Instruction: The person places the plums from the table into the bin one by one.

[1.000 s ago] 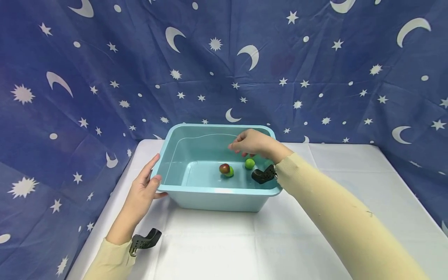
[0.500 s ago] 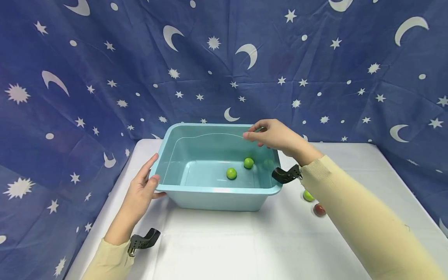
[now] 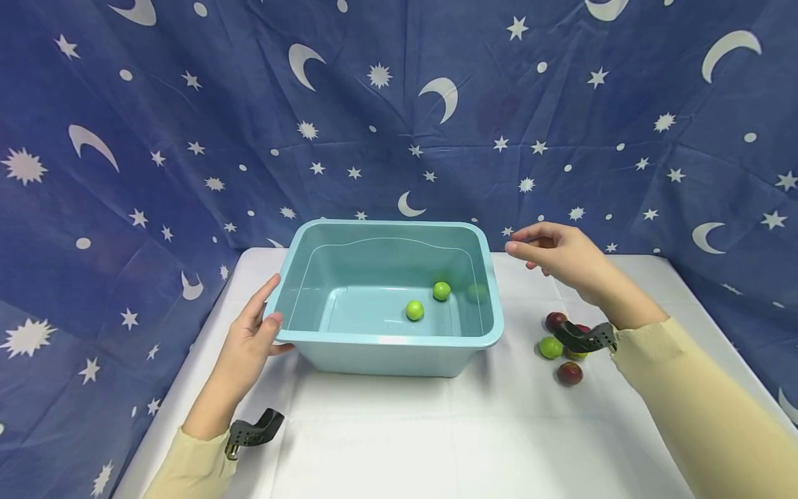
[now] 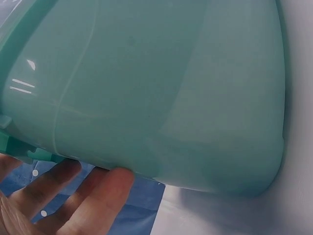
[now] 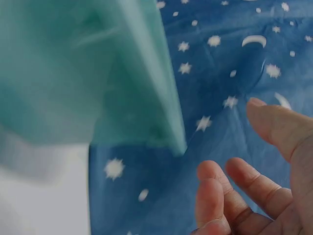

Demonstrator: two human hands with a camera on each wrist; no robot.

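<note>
A light blue plastic tub [image 3: 386, 357] stands on the table, its near wall hiding part of the floor inside. My left hand [image 3: 246, 353] grips its left rim, thumb over the edge and fingers along the outer side; the left wrist view shows those fingers [image 4: 100, 203] against the tub wall. Inside lie two small round green fruits, a rear one [image 3: 441, 290] and a nearer one [image 3: 414, 310]. My right hand [image 3: 564, 258] hovers right of the tub, fingers loosely bent. In the right wrist view nothing shows between its thumb and fingertips [image 5: 210, 169].
Several small dark red fruits, one nearest me [image 3: 570, 374], and a green fruit [image 3: 551, 348] lie on the white tablecloth [image 3: 374, 430] right of the tub, partly under my right wrist camera [image 3: 584, 337]. A blue star-and-moon cloth [image 3: 374, 166] hangs behind.
My right hand has moved from over the tub out to its right. A dark red fruit seen in the tub is out of sight, and the nearer green one has shifted slightly. The left hand stays.
</note>
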